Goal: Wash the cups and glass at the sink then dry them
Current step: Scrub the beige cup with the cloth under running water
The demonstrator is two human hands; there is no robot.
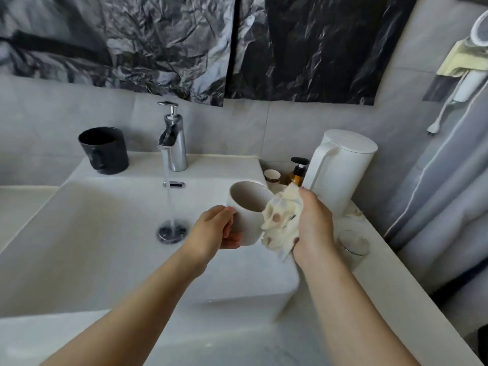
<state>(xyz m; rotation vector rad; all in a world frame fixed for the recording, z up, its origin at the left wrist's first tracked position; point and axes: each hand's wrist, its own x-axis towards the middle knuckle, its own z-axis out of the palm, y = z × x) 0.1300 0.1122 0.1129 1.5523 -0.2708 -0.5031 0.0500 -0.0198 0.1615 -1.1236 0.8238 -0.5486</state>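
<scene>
Left hand (214, 228) grips a matte white ceramic cup (245, 210), tilted above the right side of the glossy white sink (79, 233). Right hand (314, 223) clutches a crumpled dotted cloth (280, 223) touching the cup's rim. A clear glass (352, 247) stands right of the sink; a black cup (104, 150) sits on its back ledge.

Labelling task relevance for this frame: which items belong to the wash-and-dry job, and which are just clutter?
Job:
- white cup, held in left hand
- cloth, gripped in right hand
- black cup on the sink ledge
- glass on the counter
- running tap

Lying about:
- white kettle
- amber pump bottle
- paper cup
</scene>
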